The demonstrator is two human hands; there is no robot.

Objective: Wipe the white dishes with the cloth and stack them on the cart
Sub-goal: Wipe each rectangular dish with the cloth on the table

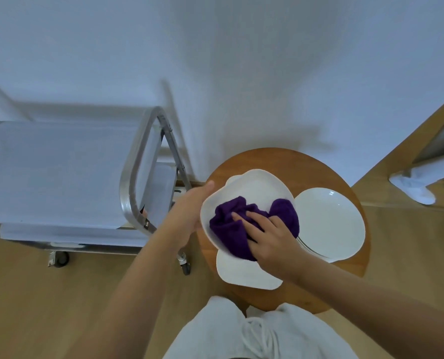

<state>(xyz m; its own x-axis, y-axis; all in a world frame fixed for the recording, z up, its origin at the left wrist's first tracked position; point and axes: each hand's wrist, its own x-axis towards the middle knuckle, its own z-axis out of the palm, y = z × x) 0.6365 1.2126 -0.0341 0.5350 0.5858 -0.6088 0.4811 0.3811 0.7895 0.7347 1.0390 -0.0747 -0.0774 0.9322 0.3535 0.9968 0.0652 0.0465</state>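
My left hand grips the left rim of a white dish and holds it tilted above the round wooden table. A purple cloth lies bunched inside that dish, and my right hand presses it against the dish with fingers spread over the folds. Under the held dish a white squarish dish lies on the table. To the right sits a stack of round white plates. The metal cart stands to the left with a bare top shelf.
The cart's curved metal handle faces the table, and its castor wheels rest on the wooden floor. A white wall runs behind. Another person's white-socked foot shows at the right edge. My white trousers fill the bottom.
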